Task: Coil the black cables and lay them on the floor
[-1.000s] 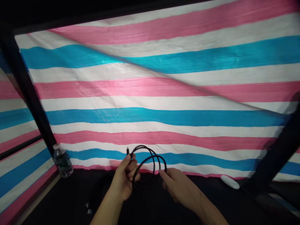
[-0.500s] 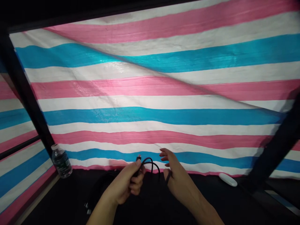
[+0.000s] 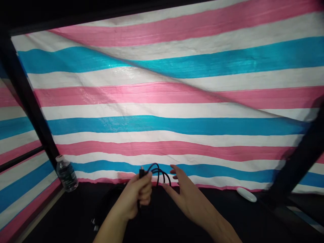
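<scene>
A thin black cable (image 3: pixel 158 170) is gathered in small loops in front of the striped sheet, with its plug end sticking up by my thumb. My left hand (image 3: pixel 135 199) is closed around the bunched loops from below. To the right of the loops, my right hand (image 3: pixel 188 199) has its fingers spread, its fingertips at or just beside them; whether they touch I cannot tell. Both hands are over a black surface (image 3: pixel 162 222).
A pink, white and blue striped tarp (image 3: pixel 162 111) hangs close behind the hands. A clear water bottle (image 3: pixel 66 173) stands at the left beside a black frame post (image 3: pixel 30 101). A white oval object (image 3: pixel 246 194) lies at the right, near another dark post (image 3: pixel 301 162).
The big cable loops have been drawn into a small bundle in my left hand. My right hand let go of the loop, opened, and now lies lower beside the bundle.
</scene>
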{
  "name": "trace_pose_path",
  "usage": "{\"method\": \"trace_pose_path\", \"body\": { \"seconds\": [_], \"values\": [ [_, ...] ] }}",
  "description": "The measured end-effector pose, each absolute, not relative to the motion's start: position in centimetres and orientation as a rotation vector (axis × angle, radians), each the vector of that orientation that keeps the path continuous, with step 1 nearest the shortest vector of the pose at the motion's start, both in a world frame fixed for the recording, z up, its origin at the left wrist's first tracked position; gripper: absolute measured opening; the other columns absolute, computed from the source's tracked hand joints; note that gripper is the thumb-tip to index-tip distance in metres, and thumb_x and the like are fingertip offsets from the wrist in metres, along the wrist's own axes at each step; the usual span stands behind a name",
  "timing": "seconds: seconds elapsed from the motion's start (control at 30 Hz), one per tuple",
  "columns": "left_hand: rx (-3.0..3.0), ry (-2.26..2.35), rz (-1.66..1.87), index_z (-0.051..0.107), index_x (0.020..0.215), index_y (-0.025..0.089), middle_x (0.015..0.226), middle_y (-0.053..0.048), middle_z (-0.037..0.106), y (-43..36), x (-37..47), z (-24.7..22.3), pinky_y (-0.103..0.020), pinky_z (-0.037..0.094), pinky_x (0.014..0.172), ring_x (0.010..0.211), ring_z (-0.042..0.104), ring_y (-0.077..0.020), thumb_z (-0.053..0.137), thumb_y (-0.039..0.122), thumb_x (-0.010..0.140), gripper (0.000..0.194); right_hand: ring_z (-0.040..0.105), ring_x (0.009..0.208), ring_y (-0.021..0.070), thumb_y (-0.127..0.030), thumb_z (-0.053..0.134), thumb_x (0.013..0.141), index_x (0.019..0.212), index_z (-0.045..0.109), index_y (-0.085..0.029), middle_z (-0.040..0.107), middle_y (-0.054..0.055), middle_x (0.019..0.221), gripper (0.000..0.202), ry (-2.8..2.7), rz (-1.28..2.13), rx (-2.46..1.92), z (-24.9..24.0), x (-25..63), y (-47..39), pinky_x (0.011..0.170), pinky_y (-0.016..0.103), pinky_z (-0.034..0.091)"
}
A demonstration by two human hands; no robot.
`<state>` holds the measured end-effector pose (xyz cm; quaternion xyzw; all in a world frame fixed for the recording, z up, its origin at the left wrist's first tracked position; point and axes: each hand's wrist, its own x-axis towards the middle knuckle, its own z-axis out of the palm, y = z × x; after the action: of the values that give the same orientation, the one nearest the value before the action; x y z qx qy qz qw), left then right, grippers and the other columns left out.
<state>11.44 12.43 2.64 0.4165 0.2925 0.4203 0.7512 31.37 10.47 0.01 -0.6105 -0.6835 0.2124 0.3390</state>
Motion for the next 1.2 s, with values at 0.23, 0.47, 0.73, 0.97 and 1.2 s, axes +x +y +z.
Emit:
{"method": "trace_pose_path", "body": {
  "seconds": [0.23, 0.47, 0.73, 0.97, 1.2],
  "values": [
    [0.415, 0.212, 1.54, 0.041, 0.065, 0.02, 0.05, 0.013, 0.008, 13.5, 9.2, 3.4, -0.02, 0.007, 0.037, 0.041, 0.003, -0.0058, 0.059, 0.032, 0.096, 0.038, 0.062, 0.101, 0.0329, -0.062, 0.04, 0.096, 0.085, 0.062, -0.022, 0.069, 0.013, 0.097, 0.047, -1.717, 0.314, -1.542, 2.1, 30.3, 9.4, 0.089, 0.048, 0.046],
    [0.381, 0.057, 1.475, 0.043, 0.065, 0.02, 0.049, 0.013, 0.007, 12.4, 10.7, 3.0, -0.019, 0.008, 0.036, 0.04, 0.004, -0.005, 0.068, 0.031, 0.091, 0.037, 0.064, 0.077, 0.0228, -0.077, 0.05, 0.088, 0.107, 0.063, -0.021, 0.069, 0.004, 0.083, 0.061, -1.371, 1.129, -1.209, 0.6, 27.6, 10.1, 0.066, 0.034, 0.048],
    [0.593, 0.4, 1.201, 0.051, 0.07, 0.017, 0.048, 0.014, 0.024, 12.1, 11.4, 3.7, -0.016, 0.011, 0.034, 0.04, 0.004, -0.0021, 0.085, 0.04, 0.075, 0.041, 0.064, 0.086, 0.0238, -0.071, 0.059, 0.087, 0.098, 0.065, -0.021, 0.068, 0.007, 0.095, 0.051, -0.987, 0.875, -1.042, -1.1, 28.4, 12.6, 0.068, 0.032, 0.053],
    [0.727, 0.606, 0.768, 0.058, 0.086, 0.017, 0.05, 0.012, 0.032, 12.6, 10.7, 3.2, -0.017, 0.019, 0.036, 0.037, 0.011, -0.0026, 0.066, 0.059, 0.088, 0.042, 0.053, 0.065, 0.0189, -0.049, 0.038, 0.104, 0.124, 0.058, -0.023, 0.058, 0.002, 0.078, 0.039, -1.415, 0.507, -1.107, 0.3, 31.0, 11.6, 0.061, 0.032, 0.048],
    [0.746, 0.483, 0.443, 0.06, 0.086, 0.014, 0.046, 0.01, 0.034, 12.7, 10.7, 2.5, -0.019, 0.012, 0.036, 0.036, 0.013, -0.0039, 0.053, 0.073, 0.087, 0.059, 0.05, 0.125, 0.0282, -0.023, 0.032, 0.104, 0.13, 0.06, -0.026, 0.059, 0.011, 0.132, 0.038, -2.112, 0.36, -1.056, 1.5, 32.2, 11.0, 0.104, 0.05, 0.043]
  ]
}}
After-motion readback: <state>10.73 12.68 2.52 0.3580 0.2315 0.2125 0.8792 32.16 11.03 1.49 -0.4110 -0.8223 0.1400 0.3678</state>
